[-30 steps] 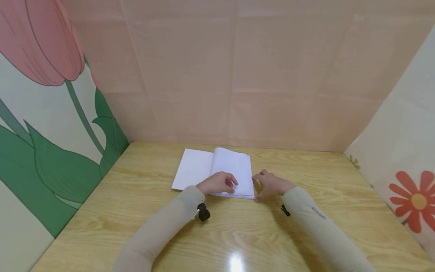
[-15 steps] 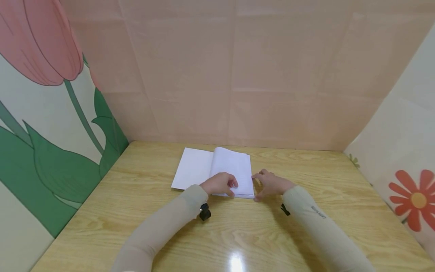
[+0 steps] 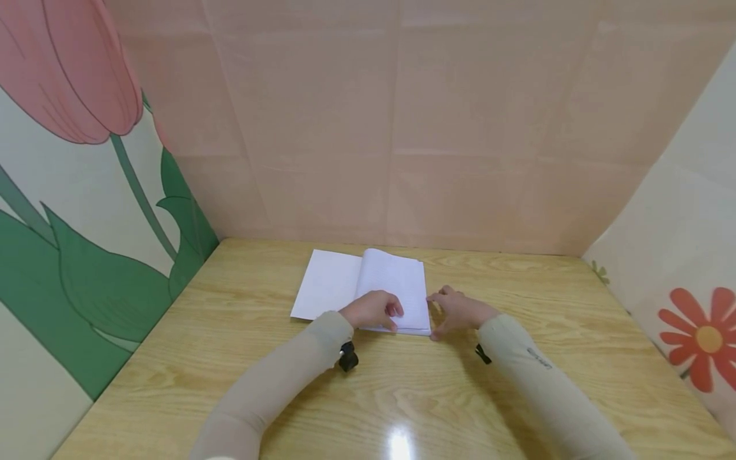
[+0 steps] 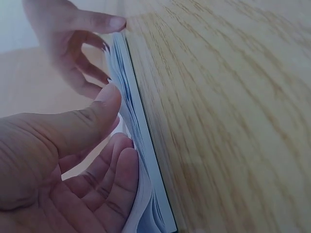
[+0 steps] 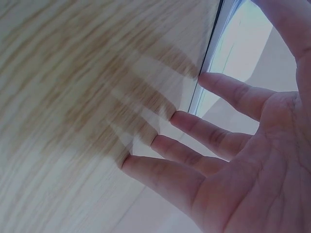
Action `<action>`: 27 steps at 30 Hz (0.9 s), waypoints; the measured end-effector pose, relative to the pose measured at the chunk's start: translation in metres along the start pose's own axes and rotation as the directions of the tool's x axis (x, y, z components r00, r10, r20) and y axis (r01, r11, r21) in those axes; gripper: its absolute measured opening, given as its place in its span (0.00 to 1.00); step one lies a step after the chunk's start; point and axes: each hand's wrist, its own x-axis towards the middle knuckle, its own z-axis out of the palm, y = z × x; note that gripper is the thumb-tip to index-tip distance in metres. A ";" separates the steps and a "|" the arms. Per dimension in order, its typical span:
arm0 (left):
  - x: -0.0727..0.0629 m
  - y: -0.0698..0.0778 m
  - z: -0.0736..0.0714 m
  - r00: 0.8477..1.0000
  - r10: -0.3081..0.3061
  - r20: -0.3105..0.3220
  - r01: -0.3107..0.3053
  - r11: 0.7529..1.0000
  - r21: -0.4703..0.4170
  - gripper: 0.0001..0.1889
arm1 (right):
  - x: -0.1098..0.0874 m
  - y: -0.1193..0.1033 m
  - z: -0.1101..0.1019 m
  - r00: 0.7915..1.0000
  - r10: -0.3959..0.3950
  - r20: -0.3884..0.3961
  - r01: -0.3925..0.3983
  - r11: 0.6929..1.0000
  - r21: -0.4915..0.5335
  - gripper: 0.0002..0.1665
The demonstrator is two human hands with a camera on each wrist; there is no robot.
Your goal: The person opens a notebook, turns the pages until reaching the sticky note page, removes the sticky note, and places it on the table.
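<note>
An open book [image 3: 399, 278] with white pages lies on the wooden table; its left leaf [image 3: 328, 287] is blank, and the right side is a thicker stack of faintly lined pages. My left hand [image 3: 374, 309] rests on the lower part of the right-hand pages, fingers loosely bent. In the left wrist view, its thumb [image 4: 107, 104] touches the near page edges, apart from the fingers. My right hand [image 3: 462, 312] stands at the right edge of the book, thumb by the near corner. The right wrist view has its fingers [image 5: 214, 133] spread, fingertips down on the table.
The wood-grain table [image 3: 517, 409] extends around the book on all sides. A pinkish sheet [image 3: 397, 128] hangs behind it. Painted walls stand at the left and right, with a tulip [image 3: 75, 70] and a red flower [image 3: 707, 342].
My left hand has shifted slightly to the right on the page, its fingers a little more bent. The right hand and the book look unchanged.
</note>
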 end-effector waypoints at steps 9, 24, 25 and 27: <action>-0.002 -0.001 -0.002 0.999 0.045 0.012 -0.045 0.999 0.000 0.10 | -0.001 0.000 -0.001 1.000 0.015 0.011 -0.015 1.000 0.019 0.53; 0.000 -0.002 -0.001 0.998 0.070 0.006 -0.070 0.995 0.066 0.12 | 0.001 0.000 0.000 1.000 0.029 0.010 -0.029 0.999 0.021 0.54; 0.000 -0.002 0.000 0.998 0.060 0.006 -0.061 0.996 0.068 0.11 | 0.001 0.000 0.000 1.000 0.028 0.010 -0.028 0.999 0.023 0.54; 0.000 -0.002 0.000 0.999 0.049 0.006 -0.049 0.996 0.073 0.09 | 0.000 -0.001 0.000 1.000 0.028 0.009 -0.028 0.999 0.026 0.53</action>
